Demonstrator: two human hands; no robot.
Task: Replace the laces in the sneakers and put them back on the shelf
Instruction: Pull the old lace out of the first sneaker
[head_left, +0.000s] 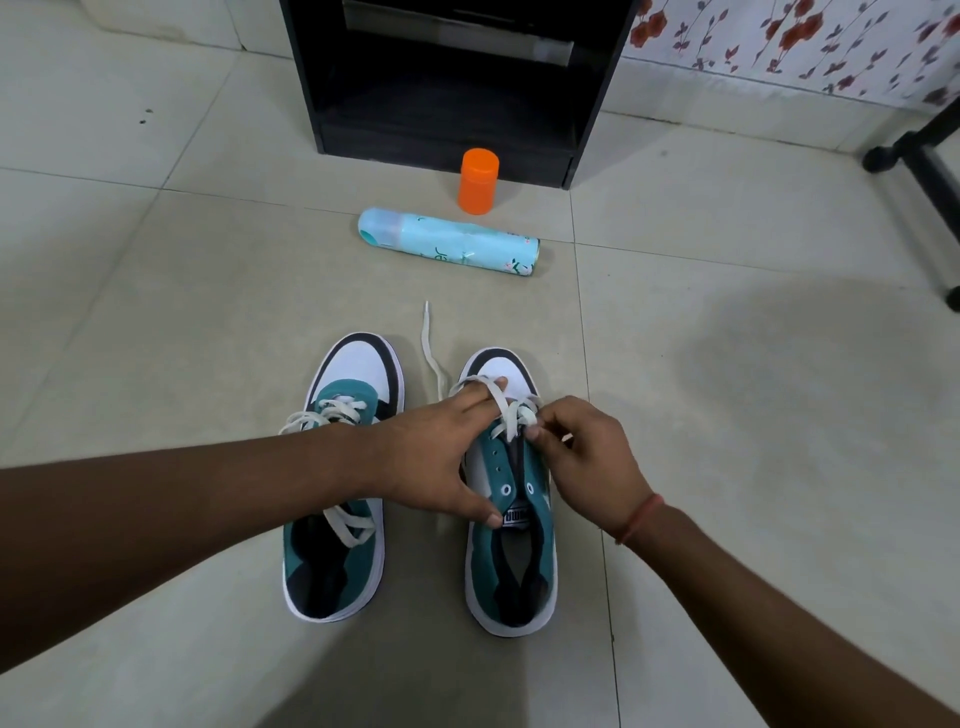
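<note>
Two teal, white and black sneakers stand side by side on the tiled floor, toes pointing away from me. The left sneaker (340, 467) carries a white lace through its eyelets. The right sneaker (511, 545) has a white lace (431, 353) only through its front eyelets, with one loose end trailing on the floor ahead. My left hand (441, 457) reaches across to the right sneaker, thumb on its tongue, fingers stretched under a loop of lace near the toe. My right hand (582, 457) pinches the lace at the eyelets.
A black shelf unit (457, 78) stands at the back, its low compartment open toward me. An orange container (478, 181) stands in front of it, and a light-blue spray can (449, 249) lies on its side nearby. A black stand leg (919, 156) is at the far right.
</note>
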